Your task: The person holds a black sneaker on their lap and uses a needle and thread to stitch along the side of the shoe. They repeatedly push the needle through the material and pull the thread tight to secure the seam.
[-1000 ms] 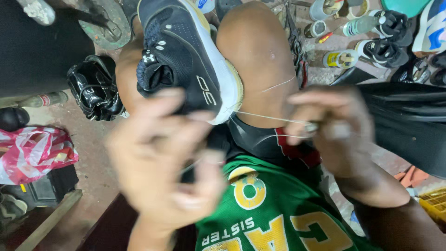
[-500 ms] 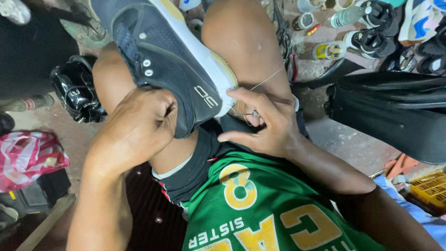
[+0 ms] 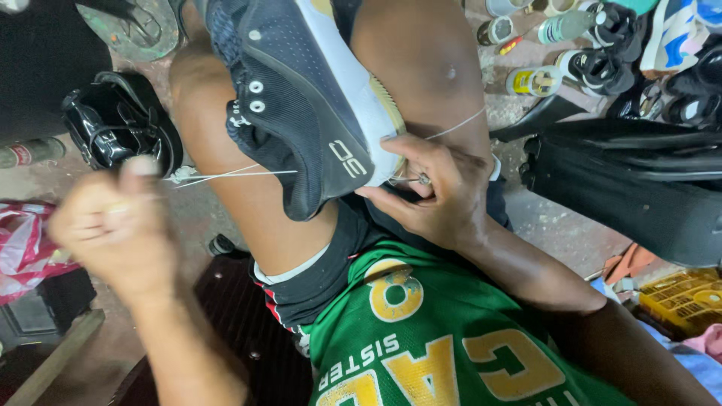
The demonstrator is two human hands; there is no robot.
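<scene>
A dark blue sneaker (image 3: pixel 301 98) with a white and yellow sole lies clamped between my bare knees. My right hand (image 3: pixel 432 192) rests against the sole's edge near the heel, pinching a small metal awl or needle (image 3: pixel 421 179). My left hand (image 3: pixel 113 225) is a closed fist out to the left, blurred, gripping a white thread (image 3: pixel 233 175) stretched taut from the sneaker's inside. A second run of thread (image 3: pixel 455 124) crosses my right knee.
A shiny black shoe (image 3: pixel 120 128) sits on the floor at left beside a pink bag (image 3: pixel 22 244). A black bag (image 3: pixel 632 188) lies at right, with small bottles (image 3: pixel 530 79) and more shoes (image 3: pixel 639 53) behind it. A yellow crate (image 3: pixel 681 297) is lower right.
My left hand has left the sneaker's upper and swung out to the left, drawing the thread tight. The right hand stays at the sole edge.
</scene>
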